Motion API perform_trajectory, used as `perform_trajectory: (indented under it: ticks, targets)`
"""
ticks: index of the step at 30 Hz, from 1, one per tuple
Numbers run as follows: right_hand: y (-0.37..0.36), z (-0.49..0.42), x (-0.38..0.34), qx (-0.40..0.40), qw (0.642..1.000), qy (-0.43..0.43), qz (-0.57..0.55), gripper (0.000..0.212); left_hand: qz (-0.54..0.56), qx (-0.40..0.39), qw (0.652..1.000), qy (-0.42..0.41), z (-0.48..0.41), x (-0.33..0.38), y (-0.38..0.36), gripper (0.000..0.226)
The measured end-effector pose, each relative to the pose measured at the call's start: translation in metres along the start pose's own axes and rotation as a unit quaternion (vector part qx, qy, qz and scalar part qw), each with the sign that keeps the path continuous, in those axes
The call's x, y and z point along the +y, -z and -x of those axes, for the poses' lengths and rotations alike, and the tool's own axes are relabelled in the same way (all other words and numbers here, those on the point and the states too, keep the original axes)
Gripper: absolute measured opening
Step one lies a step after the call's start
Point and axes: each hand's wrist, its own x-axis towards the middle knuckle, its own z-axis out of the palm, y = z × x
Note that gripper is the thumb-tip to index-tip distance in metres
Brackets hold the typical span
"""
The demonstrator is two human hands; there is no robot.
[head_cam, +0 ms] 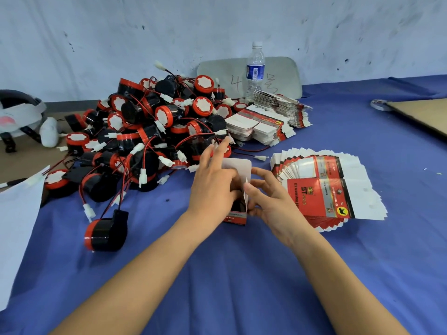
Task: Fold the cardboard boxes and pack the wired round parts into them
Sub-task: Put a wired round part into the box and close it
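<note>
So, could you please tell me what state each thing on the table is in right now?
box: upright, top flap open
left hand: grips the box
right hand: pinches the box's side flap
fanned blanks: flat, unfolded
rear blanks: flat, stacked
round parts: loose heap, unpacked
water bottle: upright, capped

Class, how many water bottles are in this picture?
1. The water bottle stands upright at the back, behind the flat box stacks; the parts heap could hide another.
</note>
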Motion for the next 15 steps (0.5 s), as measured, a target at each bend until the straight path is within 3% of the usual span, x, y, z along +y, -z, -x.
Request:
perform_trajectory:
  ticks: [3,7,9,11,15]
  targets:
    - [-0.003,0.001,0.002,0.0,0.998,-0.003,0.061,0.027,0.052,-0.012,0.998,-0.03,-0.002,-0.004,0.0,0.011]
    - [-0.003,0.001,0.002,0.001,0.993,0.012,0.118,0.028,0.145,-0.013,0.988,-0.051,0.004,-0.018,0.006,0.031]
    - [-0.004,0.001,0.002,-0.002,0.993,0.023,0.119,0.031,0.236,0.033,0.971,-0.013,0.013,-0.027,0.005,0.043]
    - [-0.005,0.001,0.002,-0.006,0.991,0.033,0.128,0.038,0.35,0.071,0.933,0.048,0.025,-0.032,0.0,0.046]
    - [-0.004,0.0,0.004,-0.014,0.984,0.069,0.166,0.048,0.393,0.095,0.909,0.1,0.048,-0.029,-0.018,0.04]
